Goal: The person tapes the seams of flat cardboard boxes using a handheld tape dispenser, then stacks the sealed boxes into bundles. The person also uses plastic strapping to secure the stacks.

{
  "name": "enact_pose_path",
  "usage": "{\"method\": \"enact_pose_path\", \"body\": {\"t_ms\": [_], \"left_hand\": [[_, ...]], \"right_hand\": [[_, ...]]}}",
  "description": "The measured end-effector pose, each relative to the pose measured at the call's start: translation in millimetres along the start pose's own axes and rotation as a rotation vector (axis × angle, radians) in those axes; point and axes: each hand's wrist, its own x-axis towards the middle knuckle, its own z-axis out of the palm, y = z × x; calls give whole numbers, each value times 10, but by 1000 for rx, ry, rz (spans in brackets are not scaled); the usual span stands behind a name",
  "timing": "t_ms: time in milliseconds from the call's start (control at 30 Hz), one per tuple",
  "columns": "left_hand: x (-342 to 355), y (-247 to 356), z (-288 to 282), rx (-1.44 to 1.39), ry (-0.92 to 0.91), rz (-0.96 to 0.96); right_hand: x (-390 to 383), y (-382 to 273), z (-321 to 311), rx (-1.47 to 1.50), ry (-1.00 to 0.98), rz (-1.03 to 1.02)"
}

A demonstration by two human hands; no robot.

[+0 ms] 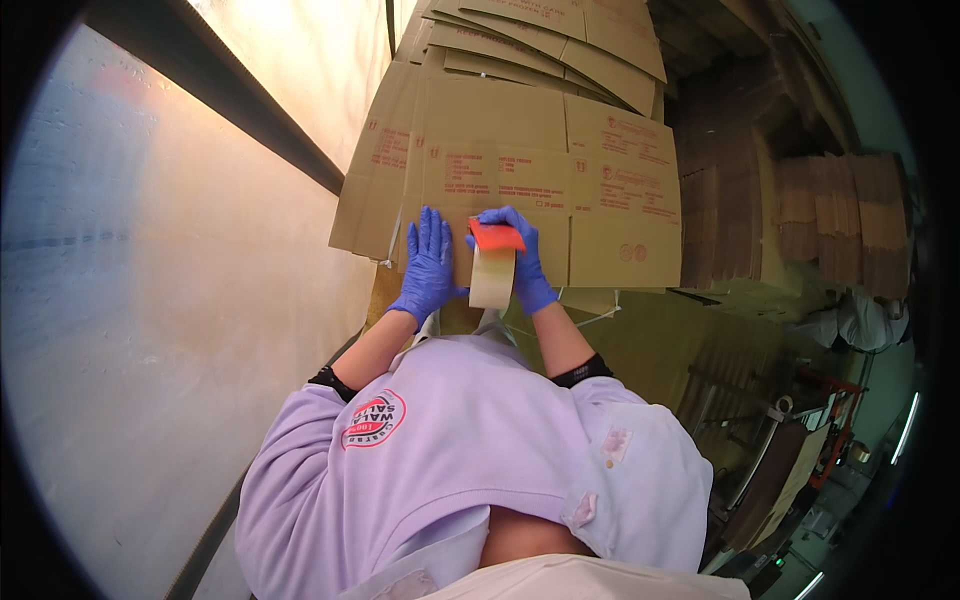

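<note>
- in the head view, the flattened carton [620,225], plain brown board with fold lines, bears red print: small text blocks in several panels, paired up-arrows, little tick squares and, near its right near corner, two round marks. most of the lettering is too small to read.
- more flattened cartons [545,42] lie overlapped beyond its far edge, with larger red lettering on their flaps.
- a round red, white and black emblem [375,420] with lettering sits on the front of the person's lilac top [480,410].
- the tape dispenser [500,237] has a bright orange-red upper part; below it shows a wide, pale cream tape roll [492,285]. it is at the carton's near edge, left of the middle, the roll reaching past that edge.
- the right hand [522,255], in a blue glove, is curled around the dispenser, holding it.
- the left hand [430,268], gloved alike, lies flat on the carton just left of the dispenser, fingers straight and thumb out, gripping nothing.
- stacked cardboard [840,220] stands well right of the carton's right edge.
</note>
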Motion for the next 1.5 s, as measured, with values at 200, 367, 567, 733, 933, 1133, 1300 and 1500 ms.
{"method": "enact_pose_path", "body": {"t_ms": [200,367,567,733,933,1133,1300,1500], "left_hand": [[-4,97,-34,5,-70,-23],[108,172,-232,41,-136,0],[300,323,-1071,256,47,356],[1341,257,-2808,190,366,534],[2756,-425,-2441,443,602,309],[1924,1150,-267,62,-59,127],[1177,1370,123,160,-283,152],[1162,1297,252,54,-151,198]], "right_hand": [[650,186,-267,935,-462,738],[362,-601,-688,-129,-296,-398],[-186,-771,-2362,854,150,-409],[-1217,-816,-3431,507,469,-453],[-1178,-688,-2854,288,672,-30],[-580,-42,-2571,448,404,63],[167,291,-2395,392,393,-53],[622,1701,-2242,1253,323,368]]}}
